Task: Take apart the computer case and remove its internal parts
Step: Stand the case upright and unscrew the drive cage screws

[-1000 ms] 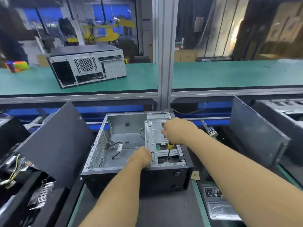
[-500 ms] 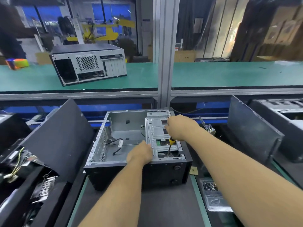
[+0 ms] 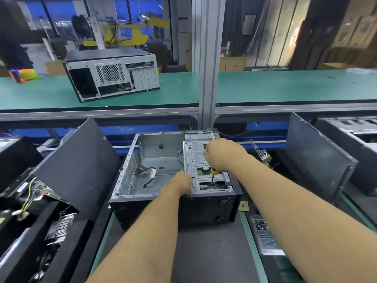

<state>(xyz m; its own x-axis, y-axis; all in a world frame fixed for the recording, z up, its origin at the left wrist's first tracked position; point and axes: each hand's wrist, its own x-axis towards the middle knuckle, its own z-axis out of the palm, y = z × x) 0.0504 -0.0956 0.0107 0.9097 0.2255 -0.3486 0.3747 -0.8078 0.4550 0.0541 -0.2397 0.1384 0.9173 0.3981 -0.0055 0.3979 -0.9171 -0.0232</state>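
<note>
an open computer case (image 3: 175, 193) sits at the centre of a dark work mat, at twelve o'clock from the person, its side panel off and its bare grey steel floor showing. inside, at the three o'clock end, a stamped silver drive cage (image 3: 201, 160) runs its long axis from six to twelve o'clock, punched with slots and screw holes. the right hand (image 3: 223, 155) is curled round a screwdriver (image 3: 212, 177) with a yellow and black handle; the thin shaft points down toward six o'clock, its tip at the near edge of the cage, apparently on a screw, though the screw itself is too small to make out. the left hand (image 3: 179, 183) rests at the cage's nine o'clock edge, near the case's front rim; whether its fingers grip the metal or only press on it cannot be told from behind. the right hand is the nearer to the fastener, the left placed to steady the cage. a loose black cable (image 3: 149, 174) lies on the case floor at nine o'clock. a matte black side panel (image 3: 77, 160) leans at nine o'clock of the case, another panel (image 3: 318, 158) at three o'clock, and a second case (image 3: 112, 74) stands on the green bench (image 3: 285, 86) at eleven o'clock.
</note>
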